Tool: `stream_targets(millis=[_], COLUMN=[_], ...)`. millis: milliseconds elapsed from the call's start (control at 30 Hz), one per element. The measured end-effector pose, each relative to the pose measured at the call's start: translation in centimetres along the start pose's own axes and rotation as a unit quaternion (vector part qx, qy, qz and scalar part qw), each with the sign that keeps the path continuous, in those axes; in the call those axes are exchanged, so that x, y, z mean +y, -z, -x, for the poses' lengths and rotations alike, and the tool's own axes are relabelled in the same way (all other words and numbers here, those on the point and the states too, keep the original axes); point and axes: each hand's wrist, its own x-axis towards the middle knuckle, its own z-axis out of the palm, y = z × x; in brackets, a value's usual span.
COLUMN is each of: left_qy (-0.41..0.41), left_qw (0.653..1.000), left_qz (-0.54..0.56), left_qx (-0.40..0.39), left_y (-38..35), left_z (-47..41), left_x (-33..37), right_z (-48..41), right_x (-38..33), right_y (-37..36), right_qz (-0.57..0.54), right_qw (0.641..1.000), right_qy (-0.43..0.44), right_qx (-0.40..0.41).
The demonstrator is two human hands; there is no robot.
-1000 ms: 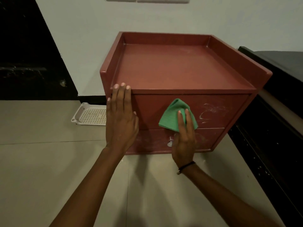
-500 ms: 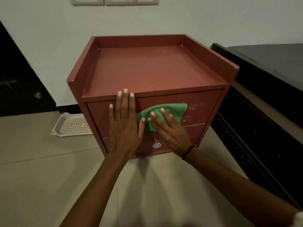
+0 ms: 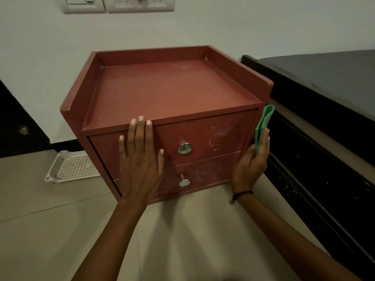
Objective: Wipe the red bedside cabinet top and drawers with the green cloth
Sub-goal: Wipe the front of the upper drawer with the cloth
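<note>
The red bedside cabinet [image 3: 172, 92] stands on the floor against a white wall, with a rimmed top and two drawers, each with a round metal knob. Pale smudges show on the upper drawer [image 3: 221, 136] front, right of its knob. My left hand [image 3: 140, 161] lies flat, fingers spread, on the left part of both drawer fronts, fingertips at the top edge. At the cabinet's right front corner, my right hand [image 3: 251, 163] presses the folded green cloth [image 3: 263, 126] against the right side panel. The lower drawer [image 3: 205, 173] front is partly covered by my left hand.
A dark bed frame [image 3: 316, 126] with a grey mattress stands close to the cabinet's right side, leaving a narrow gap. A white perforated plastic tray [image 3: 71, 167] lies on the tiled floor to the left. Switch plates [image 3: 117, 4] are on the wall above.
My right hand has carried the green cloth off the upper drawer front, rightward to the cabinet's right side. The left hand has stayed flat on the drawers. The view shifted, so both knobs show.
</note>
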Motion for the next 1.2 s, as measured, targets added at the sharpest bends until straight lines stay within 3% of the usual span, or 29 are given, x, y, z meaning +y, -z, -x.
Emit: stream_targets(millis=[100, 233, 333, 433, 500, 633, 733, 900, 1033, 1200], left_qy=[0.006, 0.001, 0.007, 0.018, 0.029, 0.033, 0.031, 0.043, 0.044, 0.029], left_qw=[1.0, 1.0, 1.0, 1.0, 0.999, 0.999, 0.999, 0.998, 0.999, 0.999], left_qz=[0.014, 0.015, 0.018, 0.018, 0.016, 0.02, 0.026, 0.04, 0.031, 0.035], left_qx=[-0.002, 0.002, 0.004, 0.002, 0.001, -0.001, -0.004, -0.003, 0.002, -0.011], left_y=[0.1, 0.0, -0.3, -0.6, -0.7, -0.6, -0.5, -0.5, -0.7, -0.1], left_z=[0.0, 0.0, 0.0, 0.0, 0.0, 0.0, 0.1, -0.1, 0.0, 0.1], left_x=[0.0, -0.2, -0.1, 0.0, 0.4, 0.6, 0.6, 1.4, 1.2, 0.8], right_z=[0.3, 4.8, 8.0, 7.7, 5.6, 0.1, -0.2, 7.2, 12.3, 8.0], right_x=[0.7, 2.9, 6.1, 7.6, 7.2, 4.5, 3.4, 5.6, 7.6, 6.1], right_y=[-3.9, -6.5, -5.0, -3.9, -3.9, -4.6, -5.4, -4.3, -3.7, -6.6], right_qz=[0.073, 0.121, 0.178, 0.258, 0.287, 0.277, 0.237, 0.209, 0.218, 0.227], right_qw=[0.986, 0.957, 0.899, 0.858, 0.853, 0.903, 0.926, 0.905, 0.899, 0.956], right_qy=[0.114, 0.19, 0.274, 0.321, 0.333, 0.267, 0.233, 0.243, 0.182, 0.006], right_qx=[-0.095, -0.184, -0.292, -0.307, -0.282, -0.19, -0.177, -0.28, -0.334, -0.186])
